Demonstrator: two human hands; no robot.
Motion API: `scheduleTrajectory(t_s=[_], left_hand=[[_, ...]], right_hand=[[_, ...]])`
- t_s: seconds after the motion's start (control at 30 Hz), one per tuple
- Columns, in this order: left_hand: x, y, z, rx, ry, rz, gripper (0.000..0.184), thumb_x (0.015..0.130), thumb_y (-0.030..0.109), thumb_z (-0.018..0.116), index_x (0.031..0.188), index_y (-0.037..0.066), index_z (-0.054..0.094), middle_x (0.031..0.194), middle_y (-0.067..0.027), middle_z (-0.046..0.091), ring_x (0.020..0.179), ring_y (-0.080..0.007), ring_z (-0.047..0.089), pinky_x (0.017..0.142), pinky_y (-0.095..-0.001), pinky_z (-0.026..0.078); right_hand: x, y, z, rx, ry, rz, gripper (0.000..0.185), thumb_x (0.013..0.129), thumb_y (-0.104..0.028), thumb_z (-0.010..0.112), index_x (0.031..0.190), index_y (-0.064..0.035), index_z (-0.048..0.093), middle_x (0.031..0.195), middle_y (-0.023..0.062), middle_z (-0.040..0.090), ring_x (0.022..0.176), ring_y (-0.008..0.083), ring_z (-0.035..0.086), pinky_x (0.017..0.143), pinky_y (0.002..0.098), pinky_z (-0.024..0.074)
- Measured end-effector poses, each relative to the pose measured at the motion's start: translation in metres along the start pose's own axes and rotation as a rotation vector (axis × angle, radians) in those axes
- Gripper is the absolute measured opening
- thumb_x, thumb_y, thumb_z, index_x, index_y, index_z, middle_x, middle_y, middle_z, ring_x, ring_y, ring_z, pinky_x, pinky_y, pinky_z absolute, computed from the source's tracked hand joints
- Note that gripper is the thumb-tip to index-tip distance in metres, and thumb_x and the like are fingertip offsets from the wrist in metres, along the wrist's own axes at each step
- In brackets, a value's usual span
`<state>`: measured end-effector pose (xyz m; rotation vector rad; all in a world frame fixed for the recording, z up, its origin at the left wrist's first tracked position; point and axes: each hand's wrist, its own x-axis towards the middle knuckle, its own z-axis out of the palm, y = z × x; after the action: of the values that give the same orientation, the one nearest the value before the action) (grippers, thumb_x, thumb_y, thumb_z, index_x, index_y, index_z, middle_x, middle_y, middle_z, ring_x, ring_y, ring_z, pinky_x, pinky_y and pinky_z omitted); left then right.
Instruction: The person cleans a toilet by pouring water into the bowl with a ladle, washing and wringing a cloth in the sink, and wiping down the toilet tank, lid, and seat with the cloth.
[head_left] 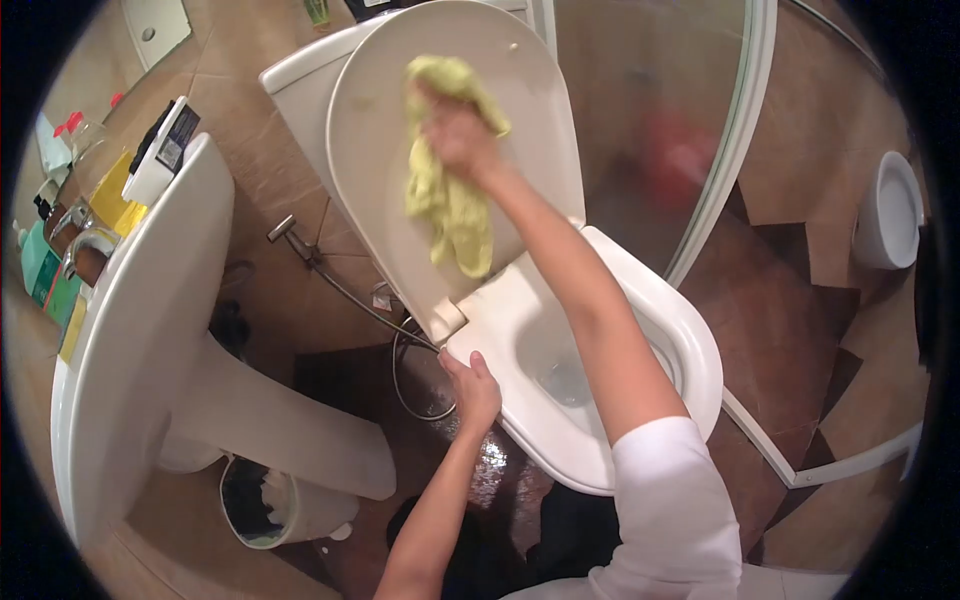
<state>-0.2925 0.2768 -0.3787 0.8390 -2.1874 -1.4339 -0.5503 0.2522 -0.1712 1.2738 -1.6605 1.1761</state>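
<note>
A crumpled yellow cloth (447, 205) lies against the inner face of the raised toilet lid (375, 130). My right hand (458, 135) is closed on its upper part and presses it to the lid, slightly blurred by motion; the cloth's lower end hangs toward the hinge. Below the lid, the white toilet seat (690, 345) surrounds the bowl, and my right forearm crosses over it. My left hand (472, 392) grips the left edge of the seat near the hinge, with its thumb raised and some fingers hidden.
A pedestal sink (140, 330) at left holds bottles and a white box (160, 150). Beneath it stands a waste bin (290, 505). A bidet sprayer (285, 230) with a hose hangs beside the toilet. Right are a glass shower panel (650, 120) and a white basin (890, 212).
</note>
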Motion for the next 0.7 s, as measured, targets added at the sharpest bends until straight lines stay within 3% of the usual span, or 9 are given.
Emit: scheduleTrajectory(t_s=[0.07,0.27,0.33,0.43,0.53,0.57,0.6,0.63,0.7], left_hand=[[0.003,-0.003,0.001,-0.001,-0.004,0.015,0.064,0.095,0.024,0.038,0.133,-0.018,0.009,0.139,-0.039,0.016,0.132,-0.0458,0.019,0.111,-0.0424,0.017],[0.002,-0.003,0.006,-0.042,0.028,0.036,0.063,0.094,0.022,0.039,0.133,-0.018,0.011,0.139,-0.0397,0.015,0.132,-0.0474,0.017,0.111,-0.0431,0.015],[0.001,-0.002,0.003,-0.054,0.032,0.067,0.062,0.094,0.022,0.039,0.133,-0.018,0.011,0.139,-0.0391,0.015,0.133,-0.0462,0.018,0.111,-0.0429,0.015],[0.002,-0.004,0.005,0.012,0.085,0.039,0.062,0.094,0.022,0.04,0.132,-0.018,0.014,0.138,-0.0385,0.019,0.133,-0.0445,0.019,0.11,-0.0425,0.017],[0.002,-0.011,0.009,0.008,0.119,0.025,0.062,0.092,0.025,0.043,0.133,-0.016,0.018,0.138,-0.0357,0.024,0.132,-0.0435,0.022,0.109,-0.0427,0.019],[0.003,-0.014,0.005,0.122,0.018,0.147,0.061,0.093,0.026,0.042,0.133,-0.014,0.019,0.139,-0.0334,0.025,0.131,-0.0428,0.024,0.109,-0.0422,0.021],[0.003,-0.016,0.001,0.234,-0.083,0.269,0.06,0.093,0.028,0.041,0.133,-0.012,0.021,0.139,-0.031,0.027,0.131,-0.0422,0.025,0.108,-0.0417,0.023],[-0.004,-0.011,-0.014,0.197,-0.307,0.116,0.06,0.094,0.032,0.038,0.135,-0.009,0.021,0.14,-0.0272,0.028,0.129,-0.041,0.03,0.105,-0.0472,0.026],[-0.003,0.012,-0.015,0.218,-0.234,-0.054,0.061,0.094,0.033,0.036,0.135,-0.009,0.018,0.141,-0.0269,0.027,0.129,-0.0411,0.03,0.104,-0.0509,0.026]], right_hand=[[0.005,0.043,-0.022,-0.11,0.244,0.084,0.058,0.089,-0.023,0.044,0.142,-0.0053,0.027,0.137,0.0206,0.04,0.124,0.0363,0.039,0.105,0.0409,0.0285],[-0.121,0.078,-0.018,-0.276,0.294,0.547,0.062,0.089,-0.02,0.046,0.142,-0.0035,0.02,0.146,0.0227,0.021,0.134,0.0358,0.022,0.111,0.0434,0.0171],[-0.187,0.074,0.012,-0.615,0.057,0.701,0.062,0.088,-0.015,0.045,0.14,0.0039,0.019,0.143,0.0274,0.024,0.131,0.0395,0.027,0.11,0.0438,0.0194],[-0.183,0.004,0.001,-0.28,-0.128,0.986,0.059,0.087,-0.011,0.043,0.137,0.0112,0.02,0.138,0.031,0.031,0.125,0.0431,0.034,0.108,0.0456,0.0229],[-0.196,-0.063,0.04,-0.205,-0.092,0.65,0.056,0.082,-0.003,0.045,0.131,0.0152,0.028,0.123,0.0327,0.045,0.113,0.0433,0.045,0.102,0.0492,0.0297],[-0.202,-0.087,0.054,-0.399,-0.33,0.495,0.051,0.08,-0.002,0.047,0.127,0.0148,0.036,0.111,0.0329,0.051,0.107,0.0427,0.049,0.096,0.0491,0.0357],[-0.204,-0.127,0.048,-0.285,-0.345,0.276,0.049,0.076,-0.002,0.05,0.122,0.0152,0.042,0.111,0.0339,0.05,0.106,0.0415,0.049,0.096,0.0497,0.0353],[-0.205,-0.154,0.047,-0.321,-0.266,0.187,0.041,0.074,-0.001,0.052,0.113,0.007,0.053,0.105,0.0278,0.056,0.1,0.0404,0.052,0.089,0.047,0.0413],[-0.201,-0.126,0.022,-0.233,-0.323,0.144,0.036,0.075,-0.003,0.052,0.111,0.003,0.055,0.104,0.0237,0.057,0.102,0.038,0.052,0.087,0.0455,0.0424]])
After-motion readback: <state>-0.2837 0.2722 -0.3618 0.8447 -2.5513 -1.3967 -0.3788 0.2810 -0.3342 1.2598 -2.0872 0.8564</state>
